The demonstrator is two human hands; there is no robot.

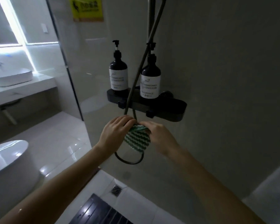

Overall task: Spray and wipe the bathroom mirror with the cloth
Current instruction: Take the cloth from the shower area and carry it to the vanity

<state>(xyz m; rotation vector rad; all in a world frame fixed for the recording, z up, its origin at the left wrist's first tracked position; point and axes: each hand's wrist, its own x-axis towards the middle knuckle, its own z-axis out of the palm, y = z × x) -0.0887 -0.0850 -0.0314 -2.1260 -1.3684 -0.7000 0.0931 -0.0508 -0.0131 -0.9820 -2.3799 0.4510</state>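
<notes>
A green-and-white striped cloth hangs over the dark shower hose just below the black shower shelf. My left hand grips the cloth's upper left edge, fingers curled over its top. My right hand pinches the cloth's upper right corner. The lit bathroom mirror is far off at the upper left, above the basin. No spray bottle is in sight.
Two dark pump bottles stand on the shelf. A glass shower partition runs down the left. Beyond it are a white basin on a counter and a toilet. A floor drain and dark mat lie below.
</notes>
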